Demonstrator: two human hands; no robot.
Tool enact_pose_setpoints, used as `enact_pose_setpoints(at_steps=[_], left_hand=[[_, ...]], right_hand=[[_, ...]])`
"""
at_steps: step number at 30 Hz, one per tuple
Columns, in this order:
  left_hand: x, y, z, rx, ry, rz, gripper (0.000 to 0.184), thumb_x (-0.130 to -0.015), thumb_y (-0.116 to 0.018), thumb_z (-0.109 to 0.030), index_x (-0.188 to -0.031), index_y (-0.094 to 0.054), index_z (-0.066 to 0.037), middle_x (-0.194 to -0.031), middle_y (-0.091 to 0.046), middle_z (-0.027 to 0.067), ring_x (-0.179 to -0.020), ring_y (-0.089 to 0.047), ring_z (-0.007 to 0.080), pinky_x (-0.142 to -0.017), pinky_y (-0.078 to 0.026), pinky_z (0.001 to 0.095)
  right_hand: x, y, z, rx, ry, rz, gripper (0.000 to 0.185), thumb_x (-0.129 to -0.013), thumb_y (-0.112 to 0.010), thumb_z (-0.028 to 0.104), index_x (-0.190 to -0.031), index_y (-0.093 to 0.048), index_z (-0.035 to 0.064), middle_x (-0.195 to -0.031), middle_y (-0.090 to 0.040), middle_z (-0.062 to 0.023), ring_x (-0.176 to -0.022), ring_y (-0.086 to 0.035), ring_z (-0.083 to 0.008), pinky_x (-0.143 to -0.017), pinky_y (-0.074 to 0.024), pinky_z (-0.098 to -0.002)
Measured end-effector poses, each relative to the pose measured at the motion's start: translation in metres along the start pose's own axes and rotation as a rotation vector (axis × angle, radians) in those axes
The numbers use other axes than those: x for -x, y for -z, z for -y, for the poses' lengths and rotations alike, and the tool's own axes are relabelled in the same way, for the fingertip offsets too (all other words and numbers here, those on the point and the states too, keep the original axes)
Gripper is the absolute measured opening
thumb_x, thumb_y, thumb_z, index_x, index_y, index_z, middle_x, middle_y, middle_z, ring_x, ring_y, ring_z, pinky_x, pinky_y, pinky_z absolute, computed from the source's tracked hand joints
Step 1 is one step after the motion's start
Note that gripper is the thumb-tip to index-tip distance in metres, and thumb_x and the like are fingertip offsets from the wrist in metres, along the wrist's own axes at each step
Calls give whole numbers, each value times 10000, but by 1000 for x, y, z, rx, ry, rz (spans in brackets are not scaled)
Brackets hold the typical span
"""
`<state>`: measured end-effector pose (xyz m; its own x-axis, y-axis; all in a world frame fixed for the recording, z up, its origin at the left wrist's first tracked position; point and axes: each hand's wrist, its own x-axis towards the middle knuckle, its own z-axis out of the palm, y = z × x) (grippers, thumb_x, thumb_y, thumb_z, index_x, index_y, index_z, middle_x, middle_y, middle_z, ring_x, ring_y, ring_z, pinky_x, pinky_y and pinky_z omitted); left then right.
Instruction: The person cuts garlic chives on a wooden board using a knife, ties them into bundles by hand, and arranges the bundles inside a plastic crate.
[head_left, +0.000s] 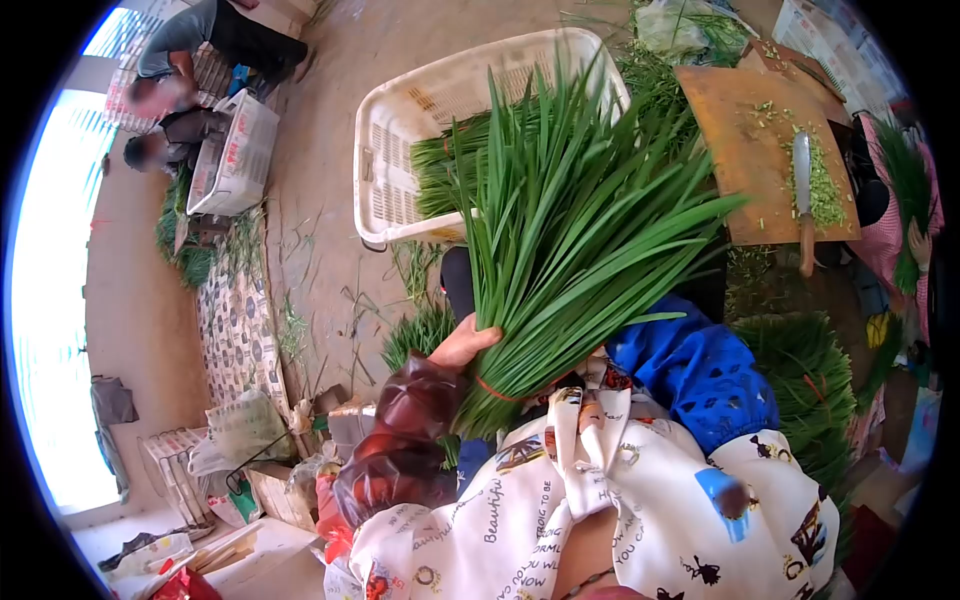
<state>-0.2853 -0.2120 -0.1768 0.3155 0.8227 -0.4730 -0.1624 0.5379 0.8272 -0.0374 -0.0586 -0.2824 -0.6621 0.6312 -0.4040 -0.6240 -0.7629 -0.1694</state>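
A large bundle of long green leaves, tied near its base with a red band, lies across my front with its tips fanned up and to the right. My left hand is wrapped round the bundle's left side, thumb on the leaves, above a dark red plastic sleeve cover. The leaves hide my right hand; only the blue sleeve of that arm shows. Just beyond the bundle stands a white plastic basket with more green bundles inside.
At the right, a wooden board holds a knife and chopped green bits. More bundles lie to my right. Two people are by another white basket at the upper left. A hand holds leaves at the far right.
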Motion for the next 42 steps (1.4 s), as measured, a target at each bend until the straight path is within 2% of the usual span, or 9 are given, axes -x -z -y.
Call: enact_pose_setpoints(at_steps=[7,9,11,15,18,22,27,37,42], left_hand=[[22,23,-40,46,25,-400,407,-813,-566,-234,-1113,-480,26,-988,-575,83,-843,-558,159,-767,-446,289],[25,31,-41,83,25,-481,370,-822,-554,-218,-1093,-495,27,-974,-579,79,-837,-557,149,-759,-446,285],[21,50,-26,-38,-7,-553,332,-831,-538,-221,-1048,-515,31,-904,-595,90,-754,-586,160,-677,-480,291],[7,50,-5,226,-49,-606,316,-842,-522,-201,-1063,-508,25,-908,-599,97,-747,-593,171,-672,-486,301],[5,44,-9,236,-43,-564,307,-853,-497,-186,-1085,-496,17,-944,-590,103,-800,-593,185,-700,-488,315],[4,37,-11,217,-125,-562,315,-862,-470,-178,-1111,-474,15,-976,-579,107,-832,-590,200,-728,-486,321],[4,48,3,326,-146,-605,321,-861,-466,-176,-1114,-465,21,-993,-571,118,-840,-587,205,-730,-488,324],[5,33,-11,170,-104,-604,345,-819,-543,-164,-1088,-483,45,-972,-570,88,-854,-554,166,-754,-443,288],[3,29,-15,-144,-136,-544,447,-746,-631,-207,-1074,-478,55,-997,-559,114,-874,-545,182,-775,-429,294]], right_hand=[[-18,68,96,82,201,487,340,-884,-408,316,-1120,-478,81,-1096,-538,-77,-928,-528,-191,-777,-422,-297],[34,-3,94,311,399,-223,310,-892,-395,295,-1091,-495,79,-1030,-569,-73,-893,-542,-168,-745,-425,-270],[50,-38,78,578,486,-418,252,-866,-440,217,-1034,-526,50,-983,-591,-60,-857,-558,-153,-692,-436,-283],[57,-110,9,1907,905,54,225,-776,-509,90,-994,-540,46,-903,-586,-100,-847,-560,-223,-733,-446,-327],[43,-151,-39,2067,1078,563,366,-714,-579,136,-1071,-523,76,-1039,-547,-69,-999,-501,-228,-848,-389,-347],[15,-152,-83,2210,1138,667,507,-755,-548,313,-1188,-443,70,-1114,-504,-76,-1093,-424,-218,-951,-269,-402],[23,-132,-92,2419,765,505,622,-744,-539,424,-1248,-379,97,-1132,-471,-69,-1073,-409,-206,-957,-245,-431],[-1,-118,-31,2647,961,164,492,-768,-483,418,-1088,-506,45,-1072,-501,-96,-993,-450,-220,-892,-288,-393],[33,-161,11,2448,1162,4,434,-722,-577,165,-1126,-471,47,-1075,-498,-101,-1008,-453,-233,-885,-313,-377]])
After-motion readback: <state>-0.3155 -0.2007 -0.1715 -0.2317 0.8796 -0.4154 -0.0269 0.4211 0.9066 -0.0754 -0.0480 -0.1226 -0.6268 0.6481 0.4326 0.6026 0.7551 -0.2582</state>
